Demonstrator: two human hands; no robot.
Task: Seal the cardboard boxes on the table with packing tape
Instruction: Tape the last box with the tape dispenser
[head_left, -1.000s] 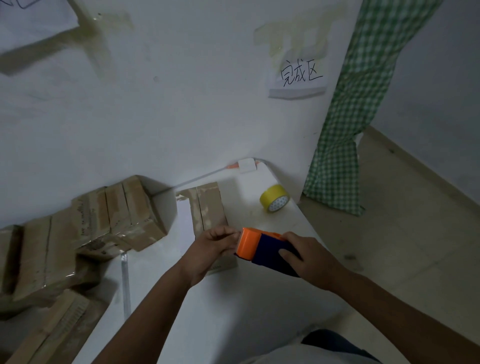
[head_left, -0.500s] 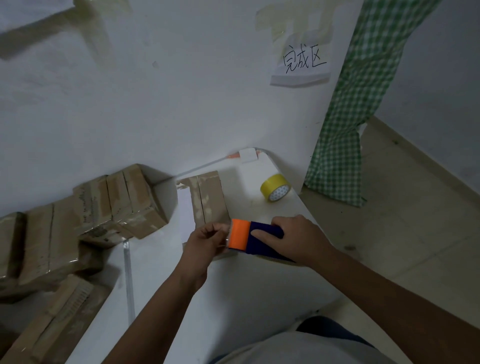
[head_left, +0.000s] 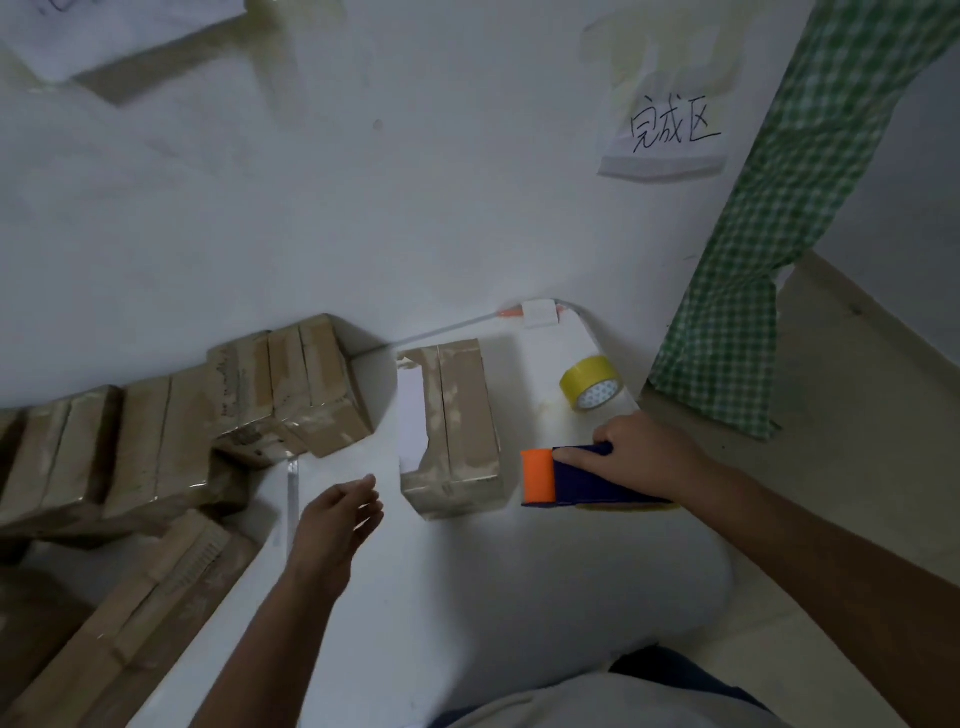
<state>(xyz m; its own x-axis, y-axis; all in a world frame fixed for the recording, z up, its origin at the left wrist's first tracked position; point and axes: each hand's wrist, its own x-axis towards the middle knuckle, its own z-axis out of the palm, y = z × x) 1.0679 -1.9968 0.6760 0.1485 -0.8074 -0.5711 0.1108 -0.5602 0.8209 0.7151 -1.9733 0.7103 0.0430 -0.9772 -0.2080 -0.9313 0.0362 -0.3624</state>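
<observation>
A small cardboard box (head_left: 457, 426) lies on the white table (head_left: 441, 597), its centre seam facing up. Just right of it, my right hand (head_left: 639, 457) grips a blue tape dispenser (head_left: 582, 480) with an orange roller, resting on the table. My left hand (head_left: 337, 519) hovers left of the box with relaxed, straight fingers and holds nothing. A yellow tape roll (head_left: 592, 389) stands behind the dispenser near the table's right edge.
A pile of cardboard boxes (head_left: 182, 415) fills the table's left side along the wall, with another long box (head_left: 130, 623) at lower left. A white clip (head_left: 540, 313) sits at the far corner. A green checked curtain (head_left: 769, 234) hangs at right, above the floor.
My left hand let go of the box's near end and moved away to the left. My right hand drew the dispenser off the box to the right.
</observation>
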